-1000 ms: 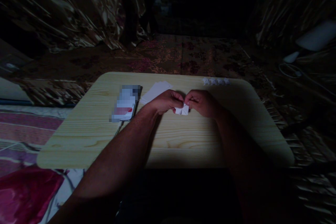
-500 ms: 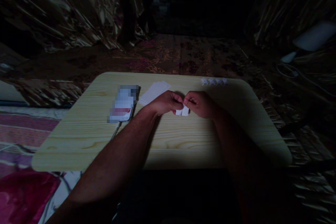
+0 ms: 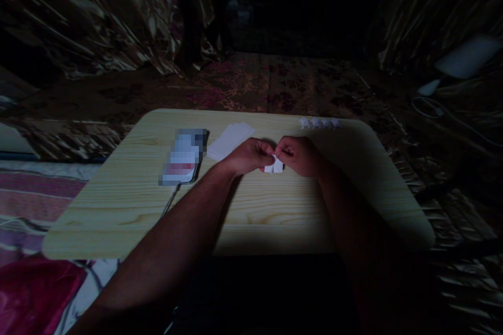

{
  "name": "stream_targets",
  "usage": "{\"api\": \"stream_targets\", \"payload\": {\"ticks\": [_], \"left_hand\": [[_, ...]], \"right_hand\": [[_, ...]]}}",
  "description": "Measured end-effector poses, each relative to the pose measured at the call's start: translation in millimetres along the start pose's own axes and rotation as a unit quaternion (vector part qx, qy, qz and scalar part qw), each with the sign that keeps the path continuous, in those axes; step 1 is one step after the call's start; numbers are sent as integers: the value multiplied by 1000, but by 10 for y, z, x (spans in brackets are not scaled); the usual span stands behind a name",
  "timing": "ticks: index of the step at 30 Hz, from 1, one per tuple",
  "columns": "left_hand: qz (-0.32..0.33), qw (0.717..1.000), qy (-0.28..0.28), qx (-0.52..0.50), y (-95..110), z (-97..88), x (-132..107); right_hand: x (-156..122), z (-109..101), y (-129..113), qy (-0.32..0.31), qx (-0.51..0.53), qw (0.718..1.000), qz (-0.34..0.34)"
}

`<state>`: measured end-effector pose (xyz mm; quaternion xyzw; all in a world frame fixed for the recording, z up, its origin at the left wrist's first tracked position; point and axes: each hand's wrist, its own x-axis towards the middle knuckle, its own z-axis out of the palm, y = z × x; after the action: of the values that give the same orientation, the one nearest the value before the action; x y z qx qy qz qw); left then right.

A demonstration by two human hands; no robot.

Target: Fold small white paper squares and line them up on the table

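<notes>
— How is the folded paper (image 3: 277,166) being held?
— Over the counter (image 3: 271,207), it is being pinched by the left hand (image 3: 250,156) and the right hand (image 3: 300,155), both nearly closed.
— Tearing is perhaps being risked by too strong pulling.

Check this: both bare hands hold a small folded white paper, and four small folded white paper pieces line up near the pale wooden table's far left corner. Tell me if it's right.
Wrong corner: the head view shows the four folded paper pieces near the far right corner of the pale wooden table. The left hand and right hand hold the folded white paper.
</notes>
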<state>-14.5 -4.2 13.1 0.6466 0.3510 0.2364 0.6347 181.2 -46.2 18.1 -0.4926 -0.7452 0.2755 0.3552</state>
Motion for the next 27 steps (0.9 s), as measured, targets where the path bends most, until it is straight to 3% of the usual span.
{"api": "stream_targets", "payload": {"ticks": [27], "left_hand": [[11, 1000, -9, 5, 12, 38, -3]], "right_hand": [[5, -21, -25, 4, -68, 998, -11]]}}
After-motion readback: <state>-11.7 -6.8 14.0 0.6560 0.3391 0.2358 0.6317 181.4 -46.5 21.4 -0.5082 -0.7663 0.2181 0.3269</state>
